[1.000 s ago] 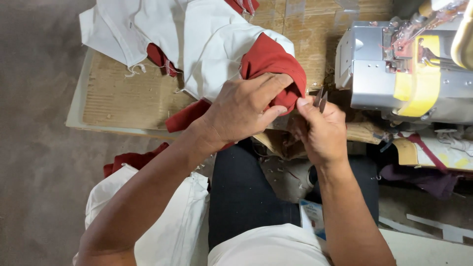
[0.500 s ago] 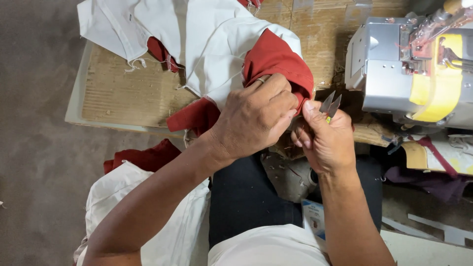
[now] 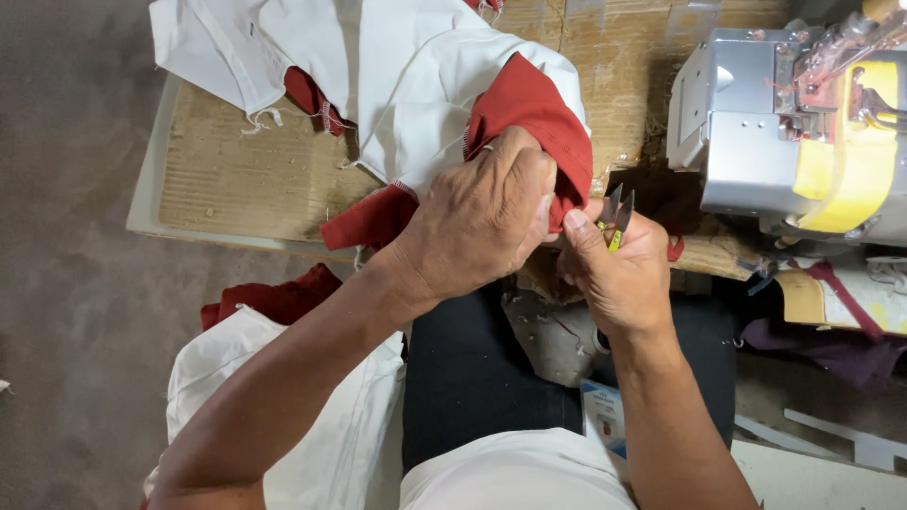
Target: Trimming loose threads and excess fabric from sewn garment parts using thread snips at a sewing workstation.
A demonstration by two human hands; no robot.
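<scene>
Over the lap, left hand [image 3: 487, 222] gripping red cloth [image 3: 524, 109] — right hand [image 3: 614, 274] holding snips [image 3: 616, 215] (blades apart)

A garment sewing workshop: an industrial sewing machine [image 3: 784, 123] by a worn wooden table [image 3: 246, 179] heaped with cut fabric [image 3: 378, 76].

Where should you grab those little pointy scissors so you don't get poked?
Probably by the yellow-marked handle end of the thread snips, coming from below, as the right hand does now. The two blades point up and away toward the sewing machine, so the low end is the blunt one.
</scene>
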